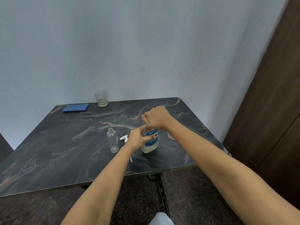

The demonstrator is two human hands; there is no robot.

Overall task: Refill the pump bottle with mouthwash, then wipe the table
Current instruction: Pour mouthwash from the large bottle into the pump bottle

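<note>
A clear mouthwash bottle [150, 144] with a blue label stands upright on the dark marble table [65, 143]. My left hand [136, 138] wraps around its body. My right hand [155, 117] is closed over the bottle's top, hiding the cap. To the left stands an empty clear pump bottle [112, 140] with its neck open. Its white pump head [124, 137] lies on the table between the two bottles, its tube partly hidden under my left forearm. A folded blue cloth [76, 107] lies at the far left corner.
A drinking glass [101, 98] with a little liquid stands at the table's back edge by the wall. A brown door [276, 111] runs along the right side. The table's near edge [97, 184] is close to me, with dark floor below.
</note>
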